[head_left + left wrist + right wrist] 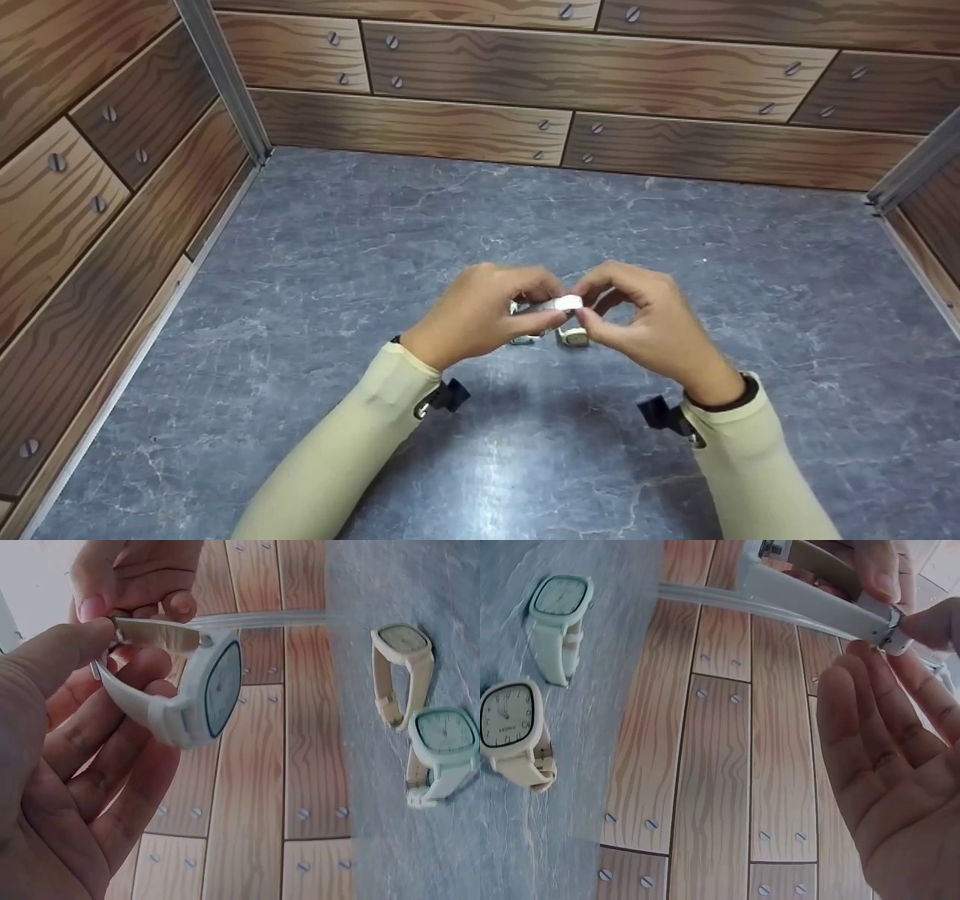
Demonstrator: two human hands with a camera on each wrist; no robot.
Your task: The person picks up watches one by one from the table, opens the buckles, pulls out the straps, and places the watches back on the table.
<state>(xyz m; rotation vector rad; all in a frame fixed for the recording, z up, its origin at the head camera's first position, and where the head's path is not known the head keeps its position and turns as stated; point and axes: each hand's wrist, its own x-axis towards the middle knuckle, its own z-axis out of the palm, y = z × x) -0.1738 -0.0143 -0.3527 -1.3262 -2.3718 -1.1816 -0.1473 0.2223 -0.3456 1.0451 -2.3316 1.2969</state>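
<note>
A white wristwatch [214,694] with a squarish case is held up above the tabletop, its strap looped and its buckle end between both hands. My left hand [476,311] pinches the strap between thumb and fingers. From the other side, my right hand [649,319] pinches the strap end at the metal buckle [890,628]. Below them on the tabletop stand a cream wristwatch [510,724] and a mint-green wristwatch [446,736], both with straps fastened into loops. In the head view the hands partly cover these two.
The grey marbled tabletop [360,217] is bounded by wood-patterned walls [480,67] at the back and sides. Metal corner posts [229,82] join the panels. A small dark camera mount [450,395] sticks out from each sleeved wrist.
</note>
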